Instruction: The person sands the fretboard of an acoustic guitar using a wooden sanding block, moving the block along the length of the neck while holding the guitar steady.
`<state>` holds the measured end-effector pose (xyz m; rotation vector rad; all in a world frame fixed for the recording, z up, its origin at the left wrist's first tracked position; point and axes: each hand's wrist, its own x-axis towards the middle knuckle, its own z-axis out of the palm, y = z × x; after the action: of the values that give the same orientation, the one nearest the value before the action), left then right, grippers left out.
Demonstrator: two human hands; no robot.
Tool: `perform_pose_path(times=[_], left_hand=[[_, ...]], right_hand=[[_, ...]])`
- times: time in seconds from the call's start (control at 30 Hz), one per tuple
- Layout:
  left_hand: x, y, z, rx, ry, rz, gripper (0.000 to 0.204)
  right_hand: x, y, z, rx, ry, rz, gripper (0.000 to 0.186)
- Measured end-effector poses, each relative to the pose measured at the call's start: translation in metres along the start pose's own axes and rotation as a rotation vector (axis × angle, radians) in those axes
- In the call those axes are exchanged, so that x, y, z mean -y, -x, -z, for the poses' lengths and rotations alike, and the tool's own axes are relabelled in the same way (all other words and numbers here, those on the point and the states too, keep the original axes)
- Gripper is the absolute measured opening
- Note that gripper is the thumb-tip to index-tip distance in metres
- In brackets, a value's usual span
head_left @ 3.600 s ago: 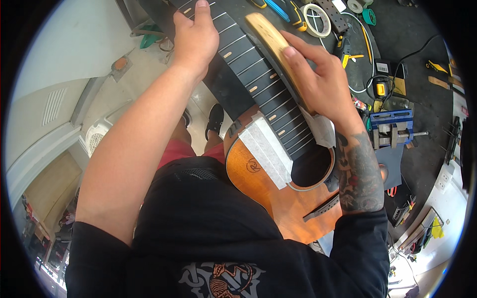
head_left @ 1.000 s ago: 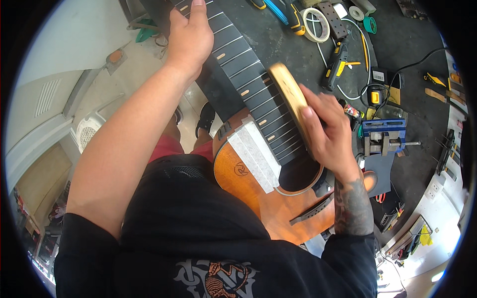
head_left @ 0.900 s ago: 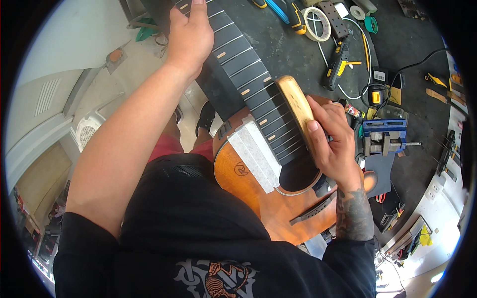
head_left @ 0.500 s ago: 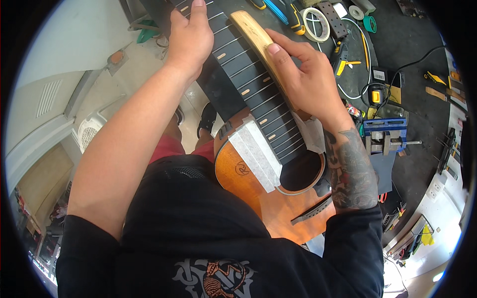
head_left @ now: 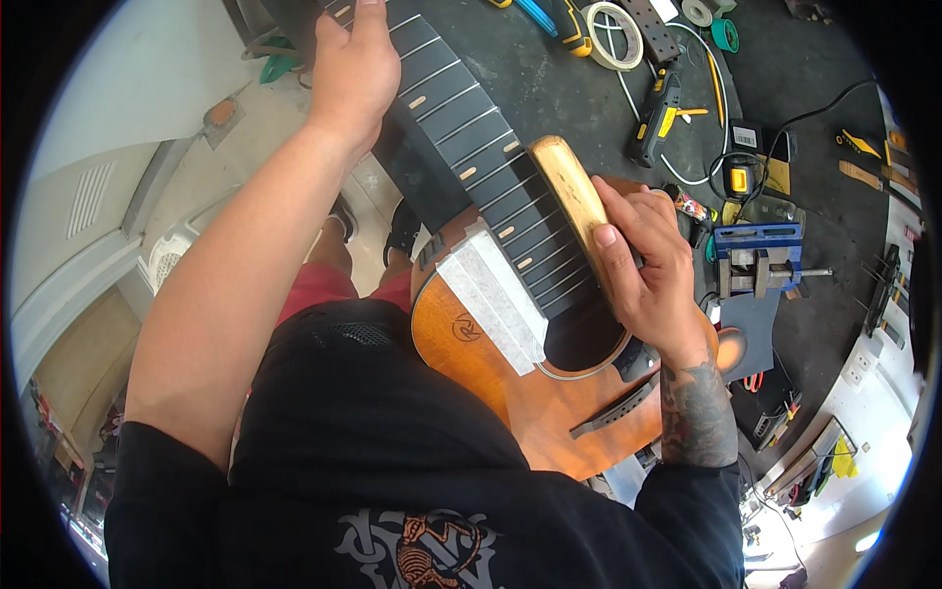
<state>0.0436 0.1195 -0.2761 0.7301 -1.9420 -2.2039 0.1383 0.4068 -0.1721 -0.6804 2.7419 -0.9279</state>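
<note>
An acoustic guitar with a brown body (head_left: 491,388) lies in front of me, its neck slanting up to the far left. Wrapped around the neck near the top of the view is my left hand (head_left: 353,83), its thumb on the dark fretboard (head_left: 453,108). My right hand (head_left: 648,260) grips a long, pale wooden block (head_left: 569,187) with rounded ends. That block rests along the right edge of the fretboard, close to the soundhole; its underside is hidden. White masking tape (head_left: 496,304) covers the body left of the fretboard. Below the soundhole sits the dark bridge (head_left: 616,409).
On the dark workbench to the right lie a tape roll (head_left: 636,39), a black and yellow tool (head_left: 657,116), a green roll (head_left: 726,35) and loose cables. A blue vise (head_left: 760,236) stands farther right. A white stool (head_left: 169,257) is at the left.
My right hand has slid the wooden block down the fretboard toward the soundhole. My left hand and the guitar have shifted slightly left in view, with the left grip kept.
</note>
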Motion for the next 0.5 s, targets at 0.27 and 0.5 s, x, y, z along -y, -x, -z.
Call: perform_pose_path(times=[0.27, 0.5], left_hand=[[0.004, -0.001, -0.002, -0.008, 0.029, 0.005, 0.066], [0.012, -0.005, 0.003, -0.031, -0.018, -0.063, 0.065]], right_hand=[[0.003, -0.012, -0.005, -0.009, -0.013, -0.041, 0.035], [0.006, -0.095, -0.038, -0.083, -0.088, -0.035, 0.035]])
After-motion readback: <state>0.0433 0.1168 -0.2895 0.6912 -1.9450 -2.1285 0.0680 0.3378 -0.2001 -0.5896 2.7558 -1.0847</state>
